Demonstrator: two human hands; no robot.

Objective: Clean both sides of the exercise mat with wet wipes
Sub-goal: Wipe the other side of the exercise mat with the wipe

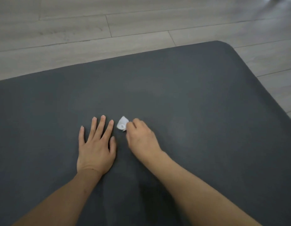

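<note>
A: Bracing was done by the left hand (96, 144), laid flat on the mat (190, 98) with fingers straight and spread, nothing held. It was likely put there so the mat would be kept from sliding under the rubbing.

B: And the wipe (122, 123) was gripped by the right hand (141, 139), bunched small in curled fingers, its white tip pressed to the mat just beside the left fingertips. A wad was probably preferred so that pressure could be put on one spot.

A: The mat was spread flat on the floor (76, 30), one rounded corner shown at far right. Which side was faced up could not be told.

B: Containers? None were seen. No wipe pack, no bin, so nothing could be said of contents.

A: Faint damp sheen was seen to the right of the wipe hand.
</note>
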